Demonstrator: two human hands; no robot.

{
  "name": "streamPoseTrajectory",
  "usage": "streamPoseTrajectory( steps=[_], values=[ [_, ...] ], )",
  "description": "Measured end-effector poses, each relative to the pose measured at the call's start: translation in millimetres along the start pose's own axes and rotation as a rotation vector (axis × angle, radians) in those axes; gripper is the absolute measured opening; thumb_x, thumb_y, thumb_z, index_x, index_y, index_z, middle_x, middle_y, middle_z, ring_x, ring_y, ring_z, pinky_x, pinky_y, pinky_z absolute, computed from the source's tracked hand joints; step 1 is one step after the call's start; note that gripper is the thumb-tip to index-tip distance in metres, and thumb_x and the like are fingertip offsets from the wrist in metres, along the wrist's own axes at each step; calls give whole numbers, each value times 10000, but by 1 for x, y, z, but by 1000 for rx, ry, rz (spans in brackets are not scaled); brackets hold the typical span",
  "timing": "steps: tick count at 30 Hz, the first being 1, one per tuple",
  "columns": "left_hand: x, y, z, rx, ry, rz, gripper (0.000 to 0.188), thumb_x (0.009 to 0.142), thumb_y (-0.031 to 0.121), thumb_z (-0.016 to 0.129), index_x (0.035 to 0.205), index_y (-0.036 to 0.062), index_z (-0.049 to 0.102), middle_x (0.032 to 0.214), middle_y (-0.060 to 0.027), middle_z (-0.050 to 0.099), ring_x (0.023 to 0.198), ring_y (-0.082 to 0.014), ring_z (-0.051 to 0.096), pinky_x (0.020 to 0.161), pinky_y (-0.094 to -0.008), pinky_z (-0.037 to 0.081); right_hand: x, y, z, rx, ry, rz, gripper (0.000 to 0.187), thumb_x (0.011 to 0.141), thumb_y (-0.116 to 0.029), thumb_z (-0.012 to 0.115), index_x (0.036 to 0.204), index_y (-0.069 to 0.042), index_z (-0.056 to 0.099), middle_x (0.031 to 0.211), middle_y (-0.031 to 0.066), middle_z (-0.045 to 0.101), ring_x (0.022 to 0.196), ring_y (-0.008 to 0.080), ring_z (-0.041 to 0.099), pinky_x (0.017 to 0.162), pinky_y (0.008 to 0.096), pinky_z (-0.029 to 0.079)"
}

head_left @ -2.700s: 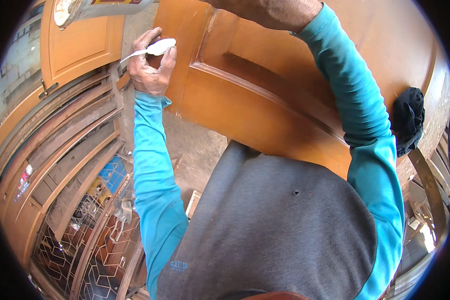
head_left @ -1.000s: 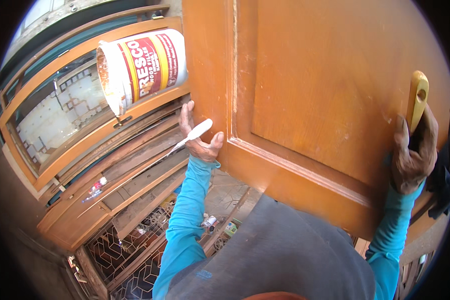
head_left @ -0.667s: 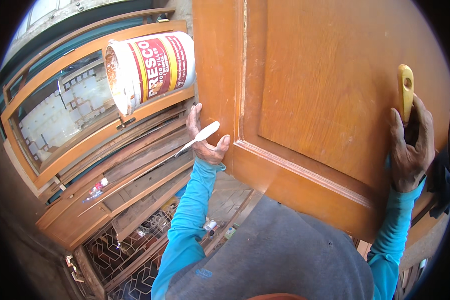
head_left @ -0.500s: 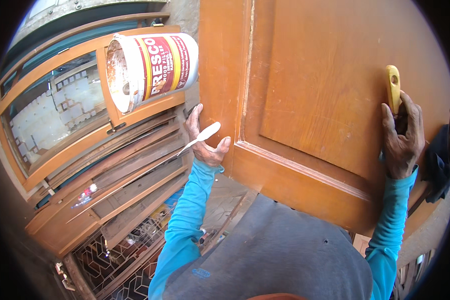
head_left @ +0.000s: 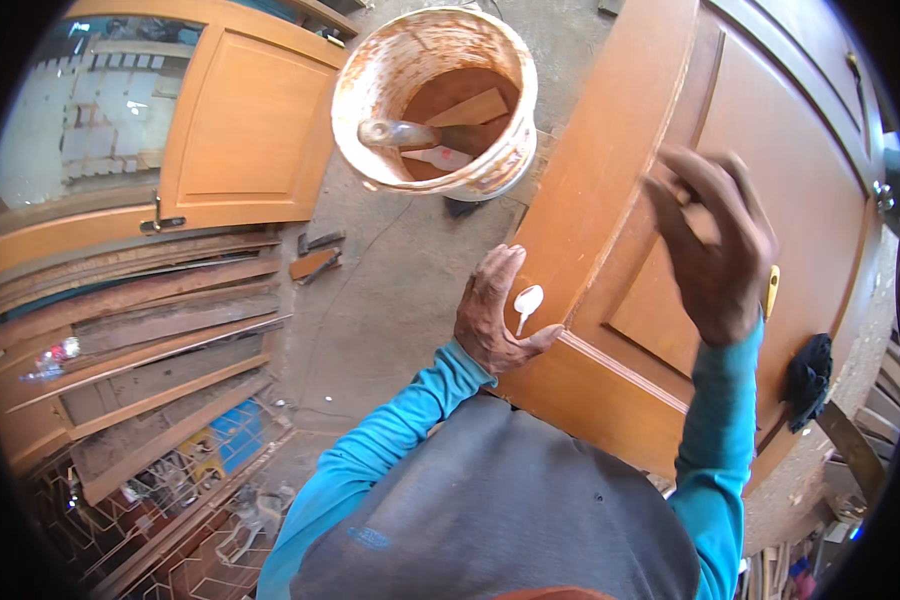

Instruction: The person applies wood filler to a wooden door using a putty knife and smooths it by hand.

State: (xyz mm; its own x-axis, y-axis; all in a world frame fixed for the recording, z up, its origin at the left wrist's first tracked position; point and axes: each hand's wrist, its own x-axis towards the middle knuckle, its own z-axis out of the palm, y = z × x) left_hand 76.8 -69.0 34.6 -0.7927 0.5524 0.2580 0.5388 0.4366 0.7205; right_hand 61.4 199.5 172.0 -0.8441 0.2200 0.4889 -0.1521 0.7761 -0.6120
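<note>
Bare hands at a panelled door, head view. The orange-brown door (head_left: 560,260) slants across the R half, its near corner by the wearer's waist. L hand (head_left: 495,315) is at that corner, along the door's L edge, thumb spread wide from the fingers. A white spoon-shaped piece (head_left: 529,299) shows in the gap btwn thumb & fingers, over the door; whether the hand has hold of it can't be told. R hand (head_left: 715,235), blurred, is over the door panel, fingers half curled, thumb well apart from them; nothing visible is gripped btwn them. A yellow handle (head_left: 773,288) shows just beside the R wrist, rest hidden.

Beyond the L hand, approx. top centre: a white bucket (head_left: 517,165), mouth toward the viewer, inner wall smeared reddish-brown. Inside: a tool w/ a worn rounded handle (head_left: 395,133) & a flat light-brown piece (head_left: 480,106). A black cloth (head_left: 810,378) lies at the door's R side.

L side: a second door (head_left: 253,125) w/ a glazed part & a dark lever handle (head_left: 160,222); below it, long planks (head_left: 170,315), stacked. Sleeves turquoise; dark grey garment (head_left: 500,510) at lower centre.
</note>
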Motion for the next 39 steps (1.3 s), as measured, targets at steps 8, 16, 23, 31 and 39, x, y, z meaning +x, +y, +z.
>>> streamPoseTrajectory(
  steps=[8, 16, 23, 31, 39],
  values=[
    [-5, -9, 1, -126, 91, 41, 796, 784, 265, 882, 1451, -17, 553, 1461, -223, 574, 1397, -443, 525, 1169, -527, 441, 9, -38, 31, -113, -612, 100, 148, 915, -139, 706, 1038, -69, 664, 831, 152, 680, 794, 379, 690, 700, 473, 547],
    [-4, -4, 2, -168, 105, -4, 432, 1041, 239, 612, 1352, -61, 616, 1367, -240, 626, 1310, -426, 594, 1138, -500, 466, -139, -29, 88, 106, -505, 188, 530, 883, -107, 729, 1398, -80, 605, 1324, 187, 647, 1193, 379, 627, 1048, 440, 523],
    [-4, -9, 2, -6, -31, 114, 501, 1096, 383, 516, 1349, -29, 651, 1379, -213, 625, 1358, -418, 550, 1165, -509, 424, -171, -7, 74, 308, -233, 327, 356, 897, -53, 722, 1247, -49, 657, 1221, 181, 693, 1079, 381, 677, 955, 449, 568],
    [-6, -2, 13, 222, -32, 103, 469, 1031, 364, 609, 1303, -15, 655, 1380, -210, 610, 1356, -412, 534, 1175, -533, 400, -208, 62, -30, 159, -78, 381, 333, 937, -61, 723, 1256, -21, 639, 1074, 187, 712, 959, 378, 716, 856, 440, 599],
    [-7, 4, 20, 297, -17, 96, 445, 997, 306, 663, 1314, -4, 631, 1384, -213, 597, 1352, -415, 534, 1171, -533, 404, -196, 96, -30, 173, -251, 292, 189, 972, -166, 711, 1109, -50, 653, 1042, 177, 712, 923, 402, 694, 796, 460, 574]
  ],
)
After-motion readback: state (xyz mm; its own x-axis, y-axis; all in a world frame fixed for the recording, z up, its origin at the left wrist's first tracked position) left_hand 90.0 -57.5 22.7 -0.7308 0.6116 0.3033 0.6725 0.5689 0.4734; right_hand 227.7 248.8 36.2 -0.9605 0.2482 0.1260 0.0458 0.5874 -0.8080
